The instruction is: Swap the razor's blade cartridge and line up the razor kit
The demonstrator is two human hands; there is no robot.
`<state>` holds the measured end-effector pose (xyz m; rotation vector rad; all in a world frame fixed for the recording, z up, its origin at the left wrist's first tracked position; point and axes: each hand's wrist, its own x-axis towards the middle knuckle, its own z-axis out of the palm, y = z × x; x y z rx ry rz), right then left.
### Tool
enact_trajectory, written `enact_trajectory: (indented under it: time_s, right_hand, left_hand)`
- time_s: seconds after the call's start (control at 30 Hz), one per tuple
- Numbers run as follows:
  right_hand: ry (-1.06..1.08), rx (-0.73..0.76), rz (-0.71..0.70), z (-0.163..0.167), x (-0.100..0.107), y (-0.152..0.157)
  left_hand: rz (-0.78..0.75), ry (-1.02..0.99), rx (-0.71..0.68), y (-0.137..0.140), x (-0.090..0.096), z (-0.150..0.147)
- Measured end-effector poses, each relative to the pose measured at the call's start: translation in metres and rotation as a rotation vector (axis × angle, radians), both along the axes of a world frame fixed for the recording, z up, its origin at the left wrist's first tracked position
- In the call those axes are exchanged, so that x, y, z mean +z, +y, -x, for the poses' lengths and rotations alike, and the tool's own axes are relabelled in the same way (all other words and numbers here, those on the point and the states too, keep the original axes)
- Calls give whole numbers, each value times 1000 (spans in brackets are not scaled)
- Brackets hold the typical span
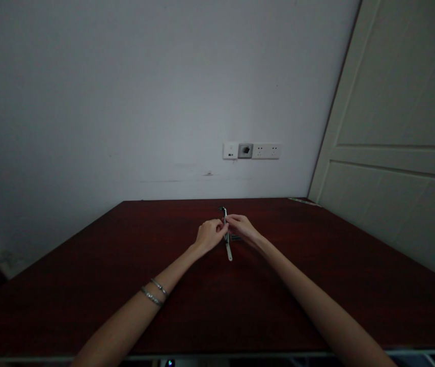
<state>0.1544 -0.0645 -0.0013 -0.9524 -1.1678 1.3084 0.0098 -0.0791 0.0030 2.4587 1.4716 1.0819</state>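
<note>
Both my hands meet near the far middle of the table, around a slim metal object. Its pale, flat lower end has a small hole and points toward me; a dark, hooked-looking end sticks out beyond my fingers. My left hand is closed, thumb and fingers pinching its middle from the left. From the right, my right hand pinches it a little higher, fingertips close to the left ones. A small dark metallic piece shows under my right hand; whether it joins the slim object I cannot tell. The exact kind is too small to make out.
The dark red table reaches back to a pale wall. Sockets and switches sit low on that wall. A white panelled door stands along the right side. Bracelets circle my left forearm.
</note>
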Motion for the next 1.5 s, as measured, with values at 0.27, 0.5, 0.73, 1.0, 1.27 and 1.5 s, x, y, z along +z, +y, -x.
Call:
enact_trajectory:
  time_s: [0.27, 0.5, 0.73, 1.0, 1.27, 1.5]
  right_hand:
    - [114, -53, -11, -3, 8, -9]
    - [234, -100, 49, 11, 7, -23]
    - [266, -74, 90, 24, 0, -30]
    - [255, -5, 187, 27, -9, -29]
    - [223, -76, 195, 35, -11, -32]
    - [175, -120, 200, 37, -9, -33]
  left_hand:
    - [-28, -616, 28, 16, 32, -3]
    - [749, -1267, -122, 53, 38, -8]
    - [1187, -1384, -350, 61, 23, -13]
    - [1230, -1483, -445, 51, 19, -25]
    - [1244, -1692, -459, 44, 20, -32]
    - [1245, -1715, -471, 50, 15, -33]
